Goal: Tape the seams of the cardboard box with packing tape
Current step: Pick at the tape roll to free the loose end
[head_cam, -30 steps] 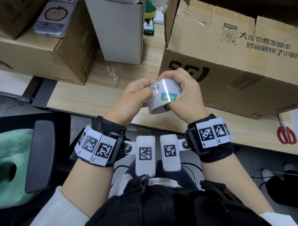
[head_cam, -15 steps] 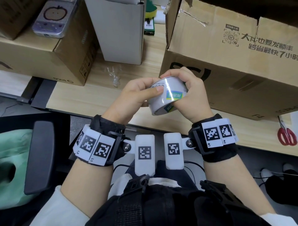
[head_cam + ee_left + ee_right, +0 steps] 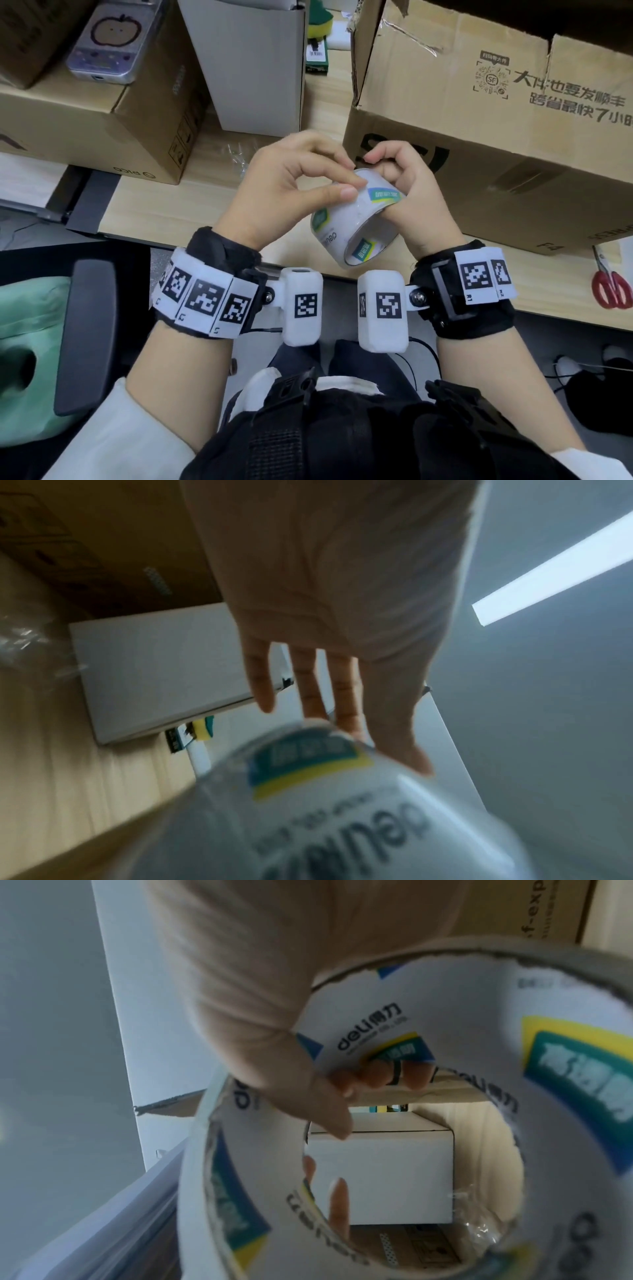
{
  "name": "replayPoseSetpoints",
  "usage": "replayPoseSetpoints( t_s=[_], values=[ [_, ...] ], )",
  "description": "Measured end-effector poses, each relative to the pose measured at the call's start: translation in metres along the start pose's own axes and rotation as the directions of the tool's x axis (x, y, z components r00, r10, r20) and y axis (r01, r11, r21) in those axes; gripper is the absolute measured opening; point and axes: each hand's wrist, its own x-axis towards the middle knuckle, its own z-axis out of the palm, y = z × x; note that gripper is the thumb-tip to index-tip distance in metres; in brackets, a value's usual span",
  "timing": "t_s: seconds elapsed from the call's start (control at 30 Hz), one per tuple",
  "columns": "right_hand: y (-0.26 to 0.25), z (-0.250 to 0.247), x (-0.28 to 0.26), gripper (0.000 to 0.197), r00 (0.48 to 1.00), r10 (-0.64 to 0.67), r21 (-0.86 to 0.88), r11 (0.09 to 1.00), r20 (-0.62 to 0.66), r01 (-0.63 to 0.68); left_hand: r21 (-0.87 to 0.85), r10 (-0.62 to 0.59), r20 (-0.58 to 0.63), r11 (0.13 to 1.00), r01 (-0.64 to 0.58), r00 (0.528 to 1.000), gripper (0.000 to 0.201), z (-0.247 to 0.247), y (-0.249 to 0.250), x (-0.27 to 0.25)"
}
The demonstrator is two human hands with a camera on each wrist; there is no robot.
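far left: we see a closed brown carton (image 3: 102, 113) on the wooden desk (image 3: 164, 212); a small purple device (image 3: 102, 44) lies on top of it
left-centre: we note a white box (image 3: 253, 61) upright behind the hands; crumpled clear plastic (image 3: 236, 154) on the desk just in front of it
left hand (image 3: 284, 188): raised over the desk edge; thumb and fingertip laid on the outer face of the roll, other fingers loosely curved; we cannot tell if it pinches a tape end
tape roll (image 3: 356, 219): white packing tape with green-yellow labels, tilted, held in the air between both hands, near the front of the big box but apart from it; blurred in the left wrist view (image 3: 342, 804)
right hand (image 3: 411, 198): grips the roll; fingers hooked inside the core (image 3: 377, 1074), thumb on the rim
cardboard box (image 3: 496, 120): large, printed, on the desk at right; we see its top flaps up, not taped
far right: red scissors (image 3: 613, 291) flat on the desk near the box
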Motion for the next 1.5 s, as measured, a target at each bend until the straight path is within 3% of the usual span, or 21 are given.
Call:
replayPoseSetpoints(
  t_s=[0.17, 0.53, 0.83, 0.97, 1.13, 1.33, 1.5],
  values=[
    [0.001, -0.003, 0.000, 0.038, 1.000, 0.018, 0.015, 1.000, 0.006, -0.018, 0.111, 0.135, 0.055, 0.984, -0.140, 0.989, 0.012, -0.002, 0.007, 0.004],
    [0.004, -0.006, -0.005, 0.042, 0.996, 0.058, 0.055, 0.997, 0.075, -0.062, 0.158, 0.137, 0.258, 0.971, -0.181, 0.957, 0.002, 0.000, 0.009, 0.015],
    [0.008, -0.012, -0.006, 0.045, 0.987, 0.084, 0.070, 0.993, 0.137, -0.094, 0.227, 0.176, 0.291, 0.942, -0.247, 0.940, 0.008, 0.011, 0.008, 0.008],
    [0.009, -0.013, -0.006, 0.041, 0.976, 0.140, 0.055, 0.987, 0.167, -0.151, 0.235, 0.158, 0.292, 0.944, -0.231, 0.943, 0.020, 0.015, 0.008, 0.004],
    [0.014, -0.011, -0.004, 0.040, 0.963, 0.205, 0.057, 0.974, 0.175, -0.217, 0.247, 0.129, 0.287, 0.947, -0.204, 0.949, 0.016, 0.017, 0.007, 0.001],
    [0.017, -0.033, -0.009, 0.031, 0.966, 0.259, 0.161, 0.954, -0.023, -0.252, 0.206, 0.166, 0.244, 0.954, -0.218, 0.956, 0.014, 0.013, 0.013, -0.003],
    [0.017, -0.033, -0.010, 0.034, 0.959, 0.281, 0.221, 0.938, -0.027, -0.268, 0.144, 0.148, 0.177, 0.974, -0.174, 0.973, 0.010, 0.010, 0.011, 0.000]
  ],
)
